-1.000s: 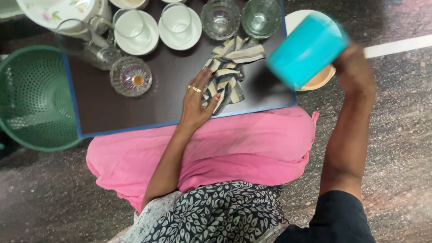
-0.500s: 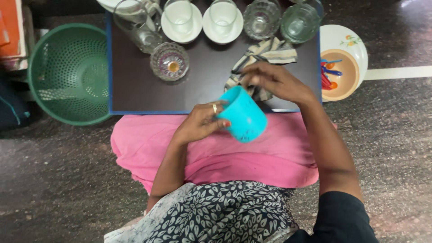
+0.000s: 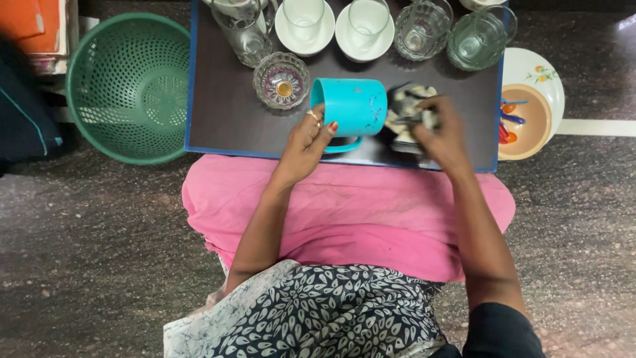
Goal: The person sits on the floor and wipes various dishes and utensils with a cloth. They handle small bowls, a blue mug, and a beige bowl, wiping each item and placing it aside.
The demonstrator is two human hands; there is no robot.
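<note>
**Mug held on its side, cloth bunched at its mouth**

The left hand [image 3: 306, 140] has its fingers [image 3: 322, 127] curled around the closed end of a turquoise mug [image 3: 351, 106], thumb side near the handle, which hangs below the mug body. The mug lies sideways, just above or on the bench [image 3: 225, 113]; contact cannot be confirmed. Its mouth faces away from these fingers toward the right hand [image 3: 442, 136], a position that exposes the inside to that hand.

The right hand's fingers are closed on a bunched striped cloth [image 3: 407, 109], held at or just inside the mug's mouth; how far it enters cannot be told.

Beyond the left fingers, touching or nearly touching the mug's base, stands a small cut-glass bowl [image 3: 281, 81]. Farther out, along the bench's far edge, runs a row of items: a glass jug [image 3: 244, 30], two glasses on white saucers [image 3: 303, 26], and two more glasses [image 3: 422, 28] past the cloth. Room on that side is tight.

Toward the person, the blue-trimmed bench edge lies just under both wrists, with a pink-clad lap [image 3: 344, 212] directly below; this side is open. Outward past the right fingers, off the bench, a plate with a bowl of coloured spoons [image 3: 523, 119] sits on the floor. Well beyond the left fingers, a green perforated basket [image 3: 126, 86] stands beside the bench.
</note>
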